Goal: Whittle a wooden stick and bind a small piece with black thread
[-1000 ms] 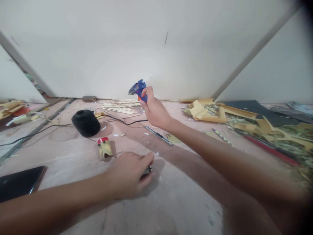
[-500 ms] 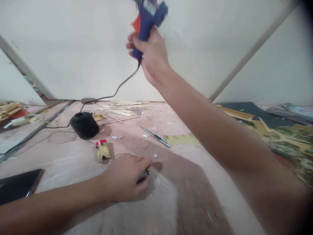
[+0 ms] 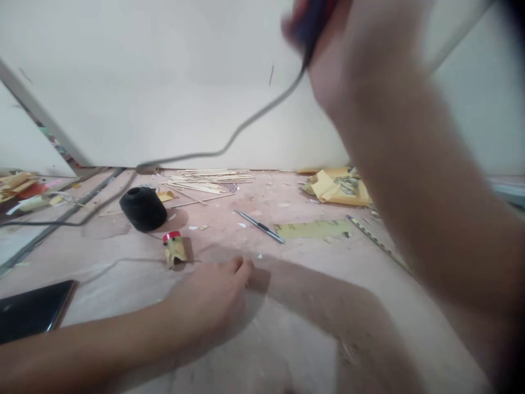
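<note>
My right hand (image 3: pixel 353 60) is raised high at the top of the view and blurred. It grips a blue glue gun (image 3: pixel 310 22), of which only the handle end shows. The gun's dark cord (image 3: pixel 229 145) sags down and left toward the wall's foot. My left hand (image 3: pixel 209 301) lies low on the pinkish floor, fingers curled down and together. The small dark piece it held a moment ago is hidden under the fingers. A small yellow piece with a red cap (image 3: pixel 174 249) stands just left of that hand.
A black spool of thread (image 3: pixel 143 208) sits at the left. Thin wooden sticks (image 3: pixel 209 179) lie by the wall. A craft knife (image 3: pixel 260 226), a yellow paper strip (image 3: pixel 314 229), crumpled yellow paper (image 3: pixel 334 187) and a ruler (image 3: pixel 375 241) are to the right. A dark phone (image 3: pixel 33 309) lies near left.
My right hand lifted the glue gun off the floor by the wall, up and toward me to the right, dragging the cord into the air. The left hand stayed put, its fingers lowering.
</note>
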Available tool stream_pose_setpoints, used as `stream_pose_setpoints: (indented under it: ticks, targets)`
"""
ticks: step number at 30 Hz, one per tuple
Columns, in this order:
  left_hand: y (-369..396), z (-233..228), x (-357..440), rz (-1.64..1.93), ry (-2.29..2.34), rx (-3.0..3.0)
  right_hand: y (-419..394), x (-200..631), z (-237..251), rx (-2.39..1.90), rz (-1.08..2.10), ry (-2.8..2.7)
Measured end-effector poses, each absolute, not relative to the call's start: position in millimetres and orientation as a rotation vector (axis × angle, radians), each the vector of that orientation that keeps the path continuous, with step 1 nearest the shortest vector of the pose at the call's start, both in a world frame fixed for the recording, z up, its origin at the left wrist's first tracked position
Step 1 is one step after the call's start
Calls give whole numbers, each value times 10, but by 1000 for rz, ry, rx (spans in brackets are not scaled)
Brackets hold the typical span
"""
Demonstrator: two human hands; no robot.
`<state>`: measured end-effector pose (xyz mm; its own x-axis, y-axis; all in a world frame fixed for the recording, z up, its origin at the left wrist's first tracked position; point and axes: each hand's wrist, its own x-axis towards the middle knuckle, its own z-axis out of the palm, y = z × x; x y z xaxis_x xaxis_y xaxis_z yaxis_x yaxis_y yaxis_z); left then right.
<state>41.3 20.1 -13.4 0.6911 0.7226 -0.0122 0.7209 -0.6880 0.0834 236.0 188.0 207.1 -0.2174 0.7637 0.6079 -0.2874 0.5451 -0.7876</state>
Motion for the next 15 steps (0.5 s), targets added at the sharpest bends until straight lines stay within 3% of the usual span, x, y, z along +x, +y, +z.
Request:
stream_pose_setpoints:
  ticks: [2,8,15]
  targets:
    - [173,-160,399,-13,1180,2872,1711,2429,1664,-589,854,-1333]
    - [267,-160,381,9,1030,3020,1209,2712,257,-809,1038,-1408]
    - [310,-134,396,188,1161,2902,819,2796,-282,-1132,1012,-1370]
